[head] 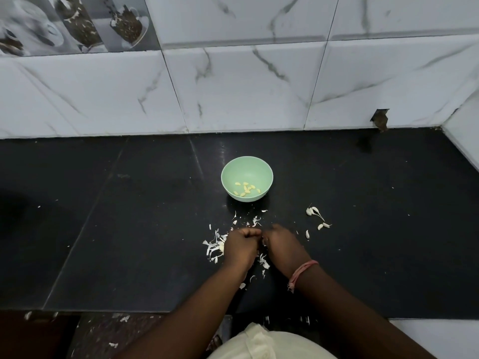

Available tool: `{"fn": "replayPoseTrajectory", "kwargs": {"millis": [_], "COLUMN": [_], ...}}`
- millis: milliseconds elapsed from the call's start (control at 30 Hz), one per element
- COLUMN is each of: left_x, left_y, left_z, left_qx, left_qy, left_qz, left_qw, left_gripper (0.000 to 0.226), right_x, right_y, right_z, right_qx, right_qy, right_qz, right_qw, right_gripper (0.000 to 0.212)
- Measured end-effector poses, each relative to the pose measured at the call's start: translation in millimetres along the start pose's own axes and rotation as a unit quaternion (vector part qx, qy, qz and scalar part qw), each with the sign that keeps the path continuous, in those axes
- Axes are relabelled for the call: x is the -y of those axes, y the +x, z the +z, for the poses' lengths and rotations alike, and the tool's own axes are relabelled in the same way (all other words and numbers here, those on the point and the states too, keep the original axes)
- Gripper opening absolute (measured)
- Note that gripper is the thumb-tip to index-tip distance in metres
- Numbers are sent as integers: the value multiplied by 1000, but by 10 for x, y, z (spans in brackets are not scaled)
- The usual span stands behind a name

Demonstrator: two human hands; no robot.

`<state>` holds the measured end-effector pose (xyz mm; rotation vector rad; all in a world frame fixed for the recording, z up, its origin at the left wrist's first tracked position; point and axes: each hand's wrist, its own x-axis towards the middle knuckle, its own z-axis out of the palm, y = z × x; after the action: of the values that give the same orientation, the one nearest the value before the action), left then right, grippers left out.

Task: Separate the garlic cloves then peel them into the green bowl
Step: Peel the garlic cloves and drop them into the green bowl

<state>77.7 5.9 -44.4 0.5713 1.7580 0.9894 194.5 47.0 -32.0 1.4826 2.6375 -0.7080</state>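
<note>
A green bowl stands on the black counter and holds several peeled yellowish garlic cloves. Just in front of it my left hand and my right hand meet, fingers curled together around something small between them; the thing itself is hidden by the fingers. Several unpeeled white cloves lie to the right of my hands. Papery garlic skins are scattered to the left of, between and behind my hands.
A marble-tiled wall rises behind the counter and turns a corner at the far right. A dark notch sits at the wall's base. Skin scraps lie on the floor below the counter's front edge.
</note>
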Motion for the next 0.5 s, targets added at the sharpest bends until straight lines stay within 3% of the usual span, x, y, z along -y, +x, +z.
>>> {"fn": "replayPoseTrajectory", "kwargs": {"millis": [133,267,400,500], "left_x": [133,9,27,35], "left_y": [117,19,-1,-6], "left_z": [25,27,5,-8], "left_qx": [17,8,-7,-32], "left_qy": [2,5,31,62], "left_qz": [9,4,25,44], "left_qw": [1000,1000,999,997], "left_gripper": [29,13,19,15], "right_x": [12,-19,-46,-101], "right_y": [-7,-49,-72,-28], "right_z": [-62,-108,-123,-135], "right_qx": [2,4,-38,-22], "right_qy": [11,28,106,210], "right_qz": [-9,-2,57,121], "right_qw": [1000,1000,992,970], "right_gripper": [22,17,21,22]}}
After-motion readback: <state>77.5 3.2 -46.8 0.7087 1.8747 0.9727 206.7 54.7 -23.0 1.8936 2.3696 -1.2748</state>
